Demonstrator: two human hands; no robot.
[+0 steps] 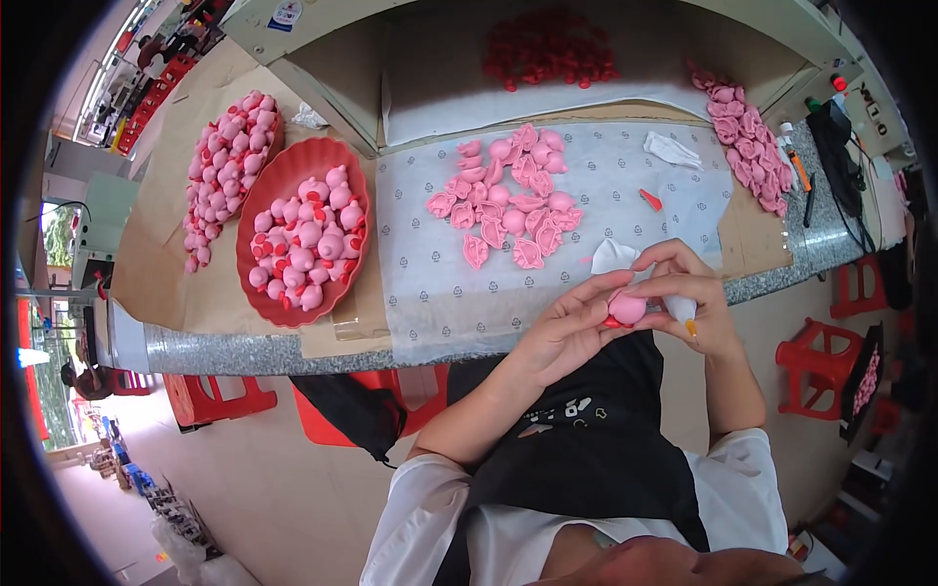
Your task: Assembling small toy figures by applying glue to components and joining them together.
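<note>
Just past the table's front edge, my left hand pinches a round pink piece with a pointed end and a red part between thumb and fingers. My right hand is closed round a small white bottle with an orange tip, which points down toward me. Its thumb and forefinger also reach the pink piece. On the white printed sheet beyond my hands lies a cluster of pink petal-like shapes with round pink pieces among them. A crumpled white tissue lies just behind my fingers.
At left stands a red fluted dish of pink-and-red pieces, with another pile beyond. Red pieces lie inside the grey box. Pink petal shapes and a pen lie right. Red stools stand below.
</note>
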